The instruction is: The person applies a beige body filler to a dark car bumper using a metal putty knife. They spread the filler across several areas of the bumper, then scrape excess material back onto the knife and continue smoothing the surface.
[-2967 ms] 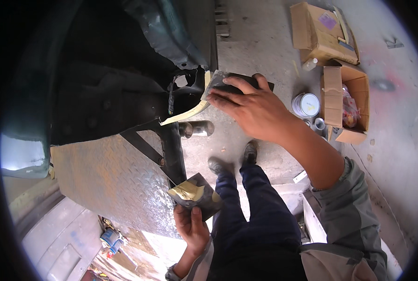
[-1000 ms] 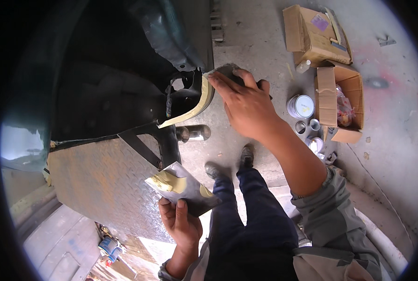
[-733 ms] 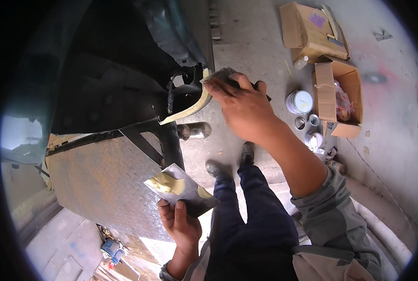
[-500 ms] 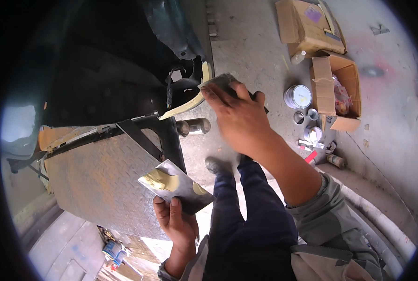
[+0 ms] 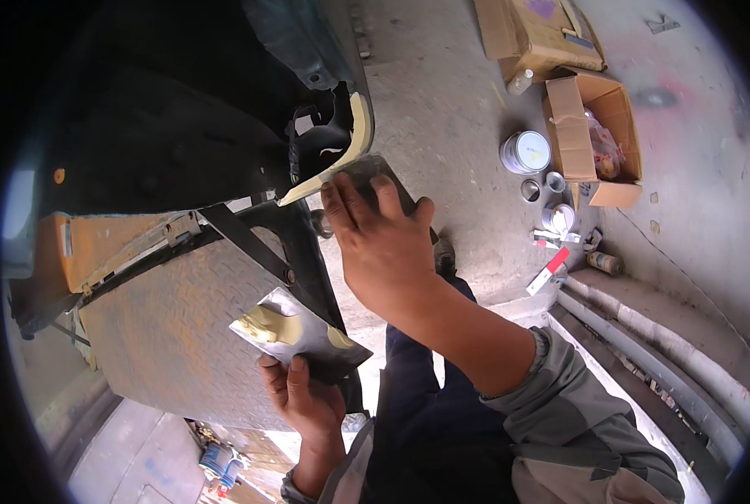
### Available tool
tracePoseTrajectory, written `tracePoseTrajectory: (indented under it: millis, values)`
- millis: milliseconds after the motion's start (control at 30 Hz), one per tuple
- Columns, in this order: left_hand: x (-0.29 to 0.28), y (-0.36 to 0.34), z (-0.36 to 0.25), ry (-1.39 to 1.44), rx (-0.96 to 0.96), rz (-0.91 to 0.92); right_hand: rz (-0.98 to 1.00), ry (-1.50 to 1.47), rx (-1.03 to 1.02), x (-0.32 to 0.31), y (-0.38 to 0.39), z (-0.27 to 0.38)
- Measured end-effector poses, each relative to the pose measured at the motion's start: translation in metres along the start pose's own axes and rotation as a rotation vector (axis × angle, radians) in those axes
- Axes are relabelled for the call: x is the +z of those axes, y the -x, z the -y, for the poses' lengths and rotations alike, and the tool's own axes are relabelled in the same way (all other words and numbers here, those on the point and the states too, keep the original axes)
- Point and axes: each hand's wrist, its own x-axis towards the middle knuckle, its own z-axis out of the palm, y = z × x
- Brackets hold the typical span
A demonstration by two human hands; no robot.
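Note:
My right hand (image 5: 383,248) grips a dark flat spreader (image 5: 383,175), fingertips pressed over its left end. That end rests on or close by a pale yellow band of filler (image 5: 360,126) along the curved edge of a black vehicle panel (image 5: 173,126). Lower down, my left hand (image 5: 306,399) holds a grey rectangular plate (image 5: 314,323), thumb on its upper face and fingers partly hidden beneath. A thick lump of yellow filler (image 5: 267,324) lies on the plate's left end, and a smaller smear sits near its right edge.
A rusty tread-plate step (image 5: 165,319) and a black strap-like bar (image 5: 244,239) lie under the panel. On the right floor are a lidded white can (image 5: 533,152), small tins (image 5: 555,181), an open carton (image 5: 569,126) and a red-and-white strip (image 5: 548,270). Pipes (image 5: 669,370) run along the wall.
My right hand and the spreader have moved down and left along the filler band, uncovering its upper curve. The view has shifted a little; my left hand still holds the plate.

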Motion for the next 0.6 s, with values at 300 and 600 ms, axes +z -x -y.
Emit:
tracePoseTrajectory:
  millis: [300,600]
  values:
    - [0.014,-0.014,-0.015,0.082,-0.073,0.053,0.053,-0.299,-0.048,-0.030,0.018,0.008]
    - [0.022,-0.022,-0.022,0.166,-0.032,0.138,0.503,-0.599,-0.215,-0.042,0.071,-0.062]
